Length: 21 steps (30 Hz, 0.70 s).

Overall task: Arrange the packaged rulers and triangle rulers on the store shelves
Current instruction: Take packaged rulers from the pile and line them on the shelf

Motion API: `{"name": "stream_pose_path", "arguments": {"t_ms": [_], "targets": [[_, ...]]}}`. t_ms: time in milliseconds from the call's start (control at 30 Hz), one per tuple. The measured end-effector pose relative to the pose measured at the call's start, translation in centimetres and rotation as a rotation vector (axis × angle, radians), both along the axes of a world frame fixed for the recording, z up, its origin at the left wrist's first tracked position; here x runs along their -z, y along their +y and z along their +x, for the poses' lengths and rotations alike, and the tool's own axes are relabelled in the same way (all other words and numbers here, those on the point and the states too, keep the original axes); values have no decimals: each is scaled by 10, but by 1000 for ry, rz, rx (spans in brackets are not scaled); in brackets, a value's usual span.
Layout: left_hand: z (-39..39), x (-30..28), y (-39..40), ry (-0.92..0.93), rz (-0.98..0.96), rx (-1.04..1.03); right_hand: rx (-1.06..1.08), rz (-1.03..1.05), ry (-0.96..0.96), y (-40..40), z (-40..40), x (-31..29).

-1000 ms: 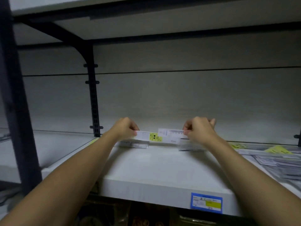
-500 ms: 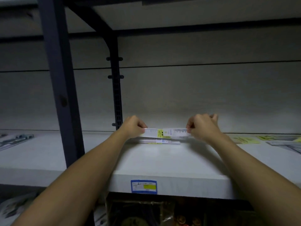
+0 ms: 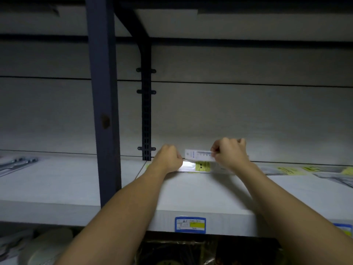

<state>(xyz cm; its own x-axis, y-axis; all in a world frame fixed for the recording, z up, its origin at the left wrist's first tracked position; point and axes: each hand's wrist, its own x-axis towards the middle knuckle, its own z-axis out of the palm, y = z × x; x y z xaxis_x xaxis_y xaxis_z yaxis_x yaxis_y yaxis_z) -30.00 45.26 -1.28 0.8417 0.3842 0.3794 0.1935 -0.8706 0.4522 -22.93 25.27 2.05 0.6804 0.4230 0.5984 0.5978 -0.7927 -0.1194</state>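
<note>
Both arms reached deep toward the back of the white shelf [image 3: 200, 196]; the left hand [image 3: 168, 158] sat at about nine o'clock of the packaged ruler [image 3: 198, 155], fingers curled, its grip pinching the near end of a clear sleeve with a yellow label [image 3: 204, 166] that lay flat on the shelf; the right hand [image 3: 230, 153], at three o'clock, held the white-carded ruler pack clenched between thumb and fingers, lifted just above the flat one and roughly level. Holding from both ends probably kept the long, thin packs square to the back wall, so one could settle onto the other as a neat stack; whether the two packs touched could not be told. Further packs with yellow labels [image 3: 290, 170] lay along the shelf toward three o'clock, well apart from the hands; a blue price tag [image 3: 190, 225] sat on the front edge at six o'clock; a dark upright post [image 3: 104, 104] stood at ten o'clock. The placing step seemed nearly done; more stock likely remained.
</note>
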Motion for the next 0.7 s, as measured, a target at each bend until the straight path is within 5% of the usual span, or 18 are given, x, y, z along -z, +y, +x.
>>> {"name": "stream_pose_path", "arguments": {"t_ms": [333,500,700], "targets": [[-5,7,10,18,-60,-152,42,101,268,18,3,1],[-13,3,14,-156,-34,-330,-152,165,485,32,5,17],[-13,11,14,-202,44,-307,-307,-14,394,52,0,36]]}}
